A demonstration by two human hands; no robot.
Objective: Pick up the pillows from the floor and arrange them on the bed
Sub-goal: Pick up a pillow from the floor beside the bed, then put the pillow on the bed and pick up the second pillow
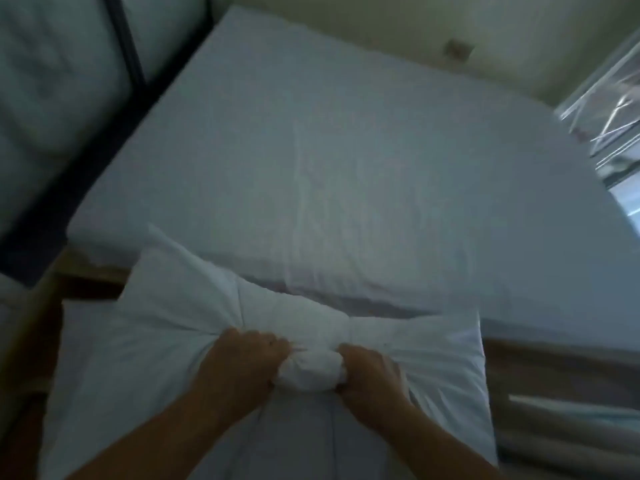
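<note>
Left hand [242, 362] and right hand [372, 377] are each fisted tight on bunched white fabric at the middle of the pillow [166, 341], side by side, nearly touching. The pillow appears held at the near edge of the bed [346, 168]. Beyond the bed stands a wall [398, 29].

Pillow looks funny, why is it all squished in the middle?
The white pillow is bunched at its middle because the left hand and right hand both clench a wad of its fabric. The bed beyond looks smooth.
</note>
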